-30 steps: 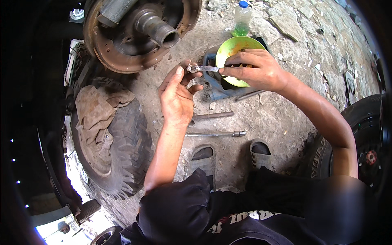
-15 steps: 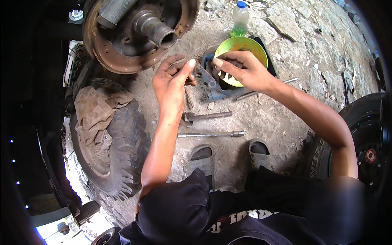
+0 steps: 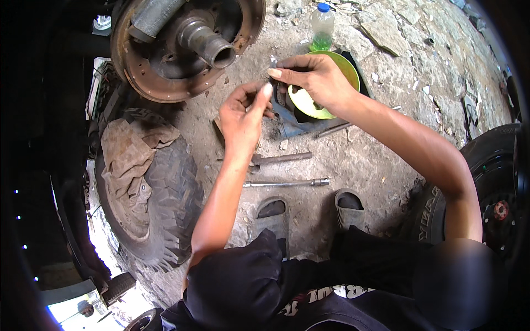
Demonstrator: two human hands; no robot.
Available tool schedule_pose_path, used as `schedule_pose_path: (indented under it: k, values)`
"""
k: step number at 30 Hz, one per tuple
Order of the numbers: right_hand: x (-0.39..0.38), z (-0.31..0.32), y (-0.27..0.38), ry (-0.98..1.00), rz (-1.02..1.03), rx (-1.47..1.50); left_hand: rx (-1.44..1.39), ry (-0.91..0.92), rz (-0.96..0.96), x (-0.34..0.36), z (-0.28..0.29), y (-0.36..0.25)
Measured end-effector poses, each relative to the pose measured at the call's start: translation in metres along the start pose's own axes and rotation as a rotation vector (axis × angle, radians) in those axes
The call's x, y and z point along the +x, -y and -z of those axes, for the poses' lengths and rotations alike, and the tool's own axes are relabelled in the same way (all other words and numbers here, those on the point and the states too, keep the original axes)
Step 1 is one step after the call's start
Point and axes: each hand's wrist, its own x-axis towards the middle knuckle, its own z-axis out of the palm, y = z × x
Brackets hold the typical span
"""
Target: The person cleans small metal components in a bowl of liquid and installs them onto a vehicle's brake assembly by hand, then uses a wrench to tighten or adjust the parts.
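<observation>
One slim metal piece stood roughly upright in the upper middle of the frame as I watched remotely. The right hand held it in a narrow pinch of thumb and fingers, which I judged left its ends free. The left hand was just beside its lower end, fingers half curled; I could not tell whether they gripped it. The green bowl sat partly behind the right hand, probably for easy reach. I noted the rusty drum's edge bounding the upper left, while stony ground stretched right of centre, leaving sideways room.
</observation>
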Motion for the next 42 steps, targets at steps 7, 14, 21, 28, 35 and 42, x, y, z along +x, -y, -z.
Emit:
schedule_pose_path:
  k: [7, 14, 21, 28, 35, 42]
  values:
    - [0.051, -0.013, 0.005, -0.156, 0.081, -0.133, 0.217, -0.097, -0.287, 0.057, 0.012, 0.005]
    - [0.092, -0.030, -0.007, -0.144, 0.274, -0.176, 0.212, -0.271, -0.373, 0.071, 0.019, -0.002]
    - [0.112, -0.046, -0.004, -0.277, 0.478, -0.244, 0.321, -0.430, -0.594, 0.107, 0.026, 0.001]
    - [0.129, -0.038, -0.005, -0.369, 0.656, -0.494, 0.213, -0.419, -0.488, 0.115, 0.022, 0.004]
    - [0.126, -0.032, 0.008, -0.311, 0.669, -0.619, 0.137, -0.457, -0.380, 0.097, 0.019, 0.001]
    - [0.134, -0.024, 0.024, -0.305, 0.626, -0.836, 0.919, -0.184, -0.610, 0.078, 0.022, 0.002]
